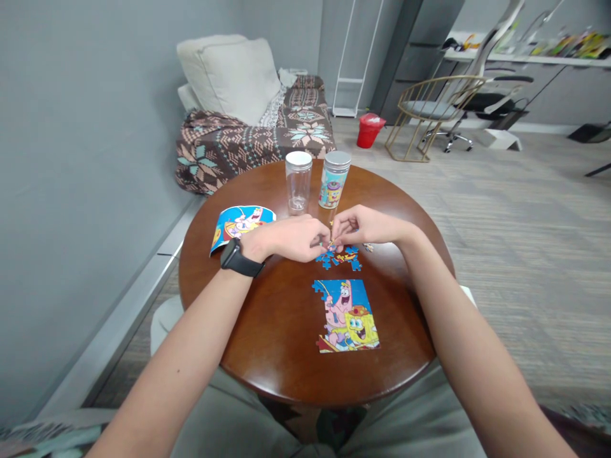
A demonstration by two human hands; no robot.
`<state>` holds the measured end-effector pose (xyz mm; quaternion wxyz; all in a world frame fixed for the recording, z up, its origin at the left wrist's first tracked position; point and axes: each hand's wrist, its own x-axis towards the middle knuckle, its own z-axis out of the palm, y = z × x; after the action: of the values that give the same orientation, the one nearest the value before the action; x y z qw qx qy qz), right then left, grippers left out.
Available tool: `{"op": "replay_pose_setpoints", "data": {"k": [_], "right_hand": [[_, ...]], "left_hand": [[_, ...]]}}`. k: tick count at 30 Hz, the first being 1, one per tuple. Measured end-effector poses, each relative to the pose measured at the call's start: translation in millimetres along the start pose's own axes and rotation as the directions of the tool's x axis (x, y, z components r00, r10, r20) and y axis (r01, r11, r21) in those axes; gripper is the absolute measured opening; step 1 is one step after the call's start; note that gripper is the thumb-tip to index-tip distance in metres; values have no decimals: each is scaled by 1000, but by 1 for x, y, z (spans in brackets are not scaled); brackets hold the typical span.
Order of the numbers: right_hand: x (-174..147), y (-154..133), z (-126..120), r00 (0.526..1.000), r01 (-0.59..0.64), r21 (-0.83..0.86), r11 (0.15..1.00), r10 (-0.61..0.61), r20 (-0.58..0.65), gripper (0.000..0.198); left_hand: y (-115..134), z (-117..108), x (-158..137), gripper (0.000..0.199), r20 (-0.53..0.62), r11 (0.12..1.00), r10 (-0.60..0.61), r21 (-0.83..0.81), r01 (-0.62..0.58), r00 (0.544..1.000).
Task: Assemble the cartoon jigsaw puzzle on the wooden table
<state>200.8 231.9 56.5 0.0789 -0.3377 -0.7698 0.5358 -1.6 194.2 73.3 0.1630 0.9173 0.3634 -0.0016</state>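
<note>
My left hand [301,238] and my right hand [359,226] meet over a loose pile of jigsaw puzzle pieces [353,258], mostly blue. Both sets of fingertips are pinched together at a small puzzle piece [332,245], largely covered by the fingers. Nearer to me lies a partly assembled puzzle [351,318], with a pink starfish and a yellow sponge character and a jagged left edge. A curled picture sheet [238,224] with a similar cartoon lies left of the pile, partly behind my left wrist, which wears a black watch.
A clear jar with a white lid [298,181] and a cartoon-printed jar with a silver lid [334,179] stand behind the pile on the round wooden table [272,318]. Beyond are a covered sofa [305,121], a red bin [370,130] and chairs [427,111].
</note>
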Motion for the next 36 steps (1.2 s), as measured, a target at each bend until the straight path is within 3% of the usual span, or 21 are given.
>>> {"op": "replay_pose_setpoints", "data": {"k": [16, 23, 31, 36], "right_hand": [[-4, 0, 0, 997, 51, 182, 982, -60, 40, 33], [0, 1, 0, 985, 160, 86, 983, -154, -73, 24], [3, 3, 3, 974, 221, 155, 963, -210, -83, 24], [2, 4, -2, 960, 240, 119, 963, -217, -180, 23]], "left_hand": [[-8, -1, 0, 18, -70, 994, 46, -96, -52, 996], [-10, 0, 1, 17, -102, 996, 20, -88, -29, 995], [-10, 0, 1, 20, -134, 992, -49, -125, 33, 990], [-10, 0, 1, 28, -138, 991, -75, -120, 58, 988]]}}
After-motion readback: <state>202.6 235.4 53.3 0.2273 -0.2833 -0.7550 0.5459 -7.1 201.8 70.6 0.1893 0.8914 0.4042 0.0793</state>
